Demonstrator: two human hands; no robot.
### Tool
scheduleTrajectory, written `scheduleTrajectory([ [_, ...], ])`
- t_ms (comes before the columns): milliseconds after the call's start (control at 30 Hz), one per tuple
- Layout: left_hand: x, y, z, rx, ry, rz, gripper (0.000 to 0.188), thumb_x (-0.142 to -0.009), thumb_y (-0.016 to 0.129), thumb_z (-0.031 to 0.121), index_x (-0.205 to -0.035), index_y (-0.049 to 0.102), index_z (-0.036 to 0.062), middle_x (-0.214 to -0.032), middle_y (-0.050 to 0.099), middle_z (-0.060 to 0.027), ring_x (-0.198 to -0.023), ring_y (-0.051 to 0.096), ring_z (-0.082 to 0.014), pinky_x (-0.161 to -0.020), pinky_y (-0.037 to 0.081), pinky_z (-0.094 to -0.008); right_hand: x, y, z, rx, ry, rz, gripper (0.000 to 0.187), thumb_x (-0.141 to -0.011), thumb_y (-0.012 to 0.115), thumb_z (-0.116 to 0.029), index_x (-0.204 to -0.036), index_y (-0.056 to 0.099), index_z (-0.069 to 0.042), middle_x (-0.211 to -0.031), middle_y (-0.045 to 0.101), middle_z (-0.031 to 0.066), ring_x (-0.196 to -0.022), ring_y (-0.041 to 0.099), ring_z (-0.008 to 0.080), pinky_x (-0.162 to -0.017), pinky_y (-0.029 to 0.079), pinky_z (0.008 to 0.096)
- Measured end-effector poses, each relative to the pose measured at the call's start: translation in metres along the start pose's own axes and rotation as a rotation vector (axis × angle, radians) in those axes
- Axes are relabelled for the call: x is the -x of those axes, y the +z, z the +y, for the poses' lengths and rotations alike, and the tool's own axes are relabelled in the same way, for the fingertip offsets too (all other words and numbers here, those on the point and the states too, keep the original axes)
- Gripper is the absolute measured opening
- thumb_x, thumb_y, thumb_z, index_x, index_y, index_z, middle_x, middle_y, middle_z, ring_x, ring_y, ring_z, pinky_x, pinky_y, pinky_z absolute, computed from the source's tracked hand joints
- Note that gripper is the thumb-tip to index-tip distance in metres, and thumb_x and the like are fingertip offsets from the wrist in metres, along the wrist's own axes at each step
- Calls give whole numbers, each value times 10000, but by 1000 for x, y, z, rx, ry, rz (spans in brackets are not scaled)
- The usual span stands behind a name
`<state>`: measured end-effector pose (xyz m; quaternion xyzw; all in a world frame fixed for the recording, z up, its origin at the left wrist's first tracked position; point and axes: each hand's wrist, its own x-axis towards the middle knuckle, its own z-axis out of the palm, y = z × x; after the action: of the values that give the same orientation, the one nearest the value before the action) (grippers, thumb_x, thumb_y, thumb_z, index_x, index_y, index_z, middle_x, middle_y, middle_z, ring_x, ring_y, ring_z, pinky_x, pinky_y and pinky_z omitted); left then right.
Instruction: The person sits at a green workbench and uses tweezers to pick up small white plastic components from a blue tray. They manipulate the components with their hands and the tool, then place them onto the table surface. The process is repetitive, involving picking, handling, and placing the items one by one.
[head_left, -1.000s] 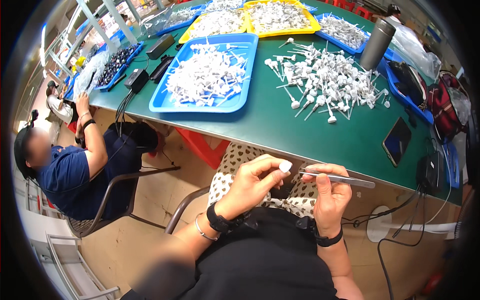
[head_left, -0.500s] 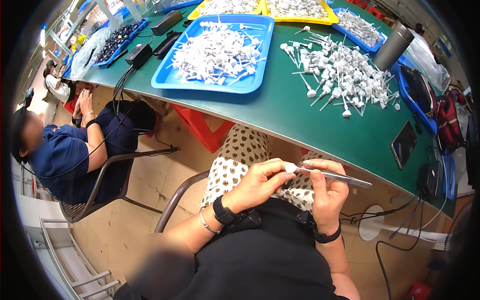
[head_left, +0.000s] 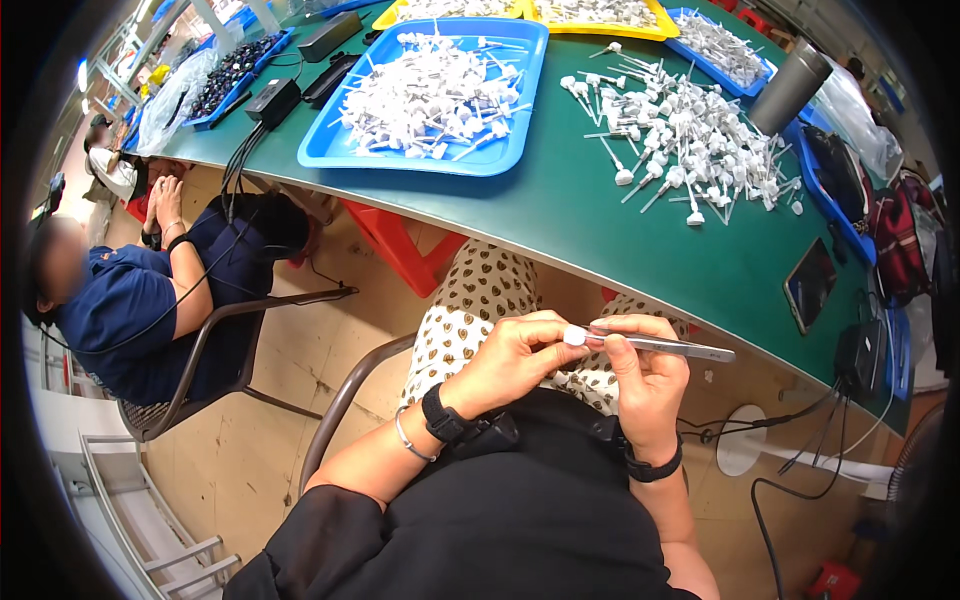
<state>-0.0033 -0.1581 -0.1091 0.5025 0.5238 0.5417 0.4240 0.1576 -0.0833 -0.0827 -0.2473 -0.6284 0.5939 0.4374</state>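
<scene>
Above my lap, my left hand [head_left: 508,365] pinches a small white plastic part [head_left: 574,335] with a rounded head between thumb and fingers. My right hand [head_left: 648,392] grips a pair of metal tweezers [head_left: 688,348], whose narrow end points left and meets the white part. The exact contact between tips and part is too small to make out. On the green table ahead lies a loose heap of white plastic parts [head_left: 690,140] with thin stems. A blue tray [head_left: 330,150] to its left holds a pile of similar parts.
Yellow trays [head_left: 655,30] and another blue tray [head_left: 745,88] of white parts stand farther back. A dark grey cylinder [head_left: 790,88], a phone [head_left: 811,285] and a black box with cables [head_left: 858,355] are on the right. A seated co-worker [head_left: 150,280] is at left.
The tweezers have shifted slightly left, closer against the white part, and my right hand has moved a little left with them. My left hand keeps its pinch on the part.
</scene>
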Motion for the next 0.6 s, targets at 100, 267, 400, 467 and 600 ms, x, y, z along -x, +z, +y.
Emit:
scheduleTrajectory([
  [100,-1,2,0,-32,60,19,197,-1012,616,116,-1153,700,7,-931,622,-34,-686,597,-86,-592,497,-237,-1,0,-1,41,-13,4,129,-961,670,-28,-1068,644,41,-983,717,106,-885,705,158,-787,558,265],
  [267,0,5,0,-46,91,29,212,-1035,577,132,-1154,689,-4,-912,607,-46,-673,592,-94,-589,495,-245,-1,-1,1,123,-56,-12,109,-961,669,-22,-1043,653,48,-980,718,109,-874,701,153,-777,558,265],
  [400,0,4,0,-55,110,26,209,-1039,567,129,-1140,689,-8,-894,597,-46,-671,587,-97,-591,493,-253,-1,-1,2,130,-57,-18,106,-961,667,-21,-1039,653,49,-981,718,112,-869,701,156,-772,559,266],
  [467,0,4,1,-59,88,21,193,-1029,579,116,-1134,694,3,-898,607,-51,-700,594,-118,-615,494,-270,-1,-2,3,140,-72,-21,98,-964,662,-18,-1034,651,49,-979,719,115,-866,705,161,-772,563,269],
  [600,1,4,5,-74,52,19,172,-1009,604,98,-1127,707,28,-909,634,-64,-758,615,-164,-660,501,-301,-2,-2,3,168,-108,-34,86,-967,654,-14,-1026,646,49,-965,722,116,-850,712,166,-763,573,273],
])
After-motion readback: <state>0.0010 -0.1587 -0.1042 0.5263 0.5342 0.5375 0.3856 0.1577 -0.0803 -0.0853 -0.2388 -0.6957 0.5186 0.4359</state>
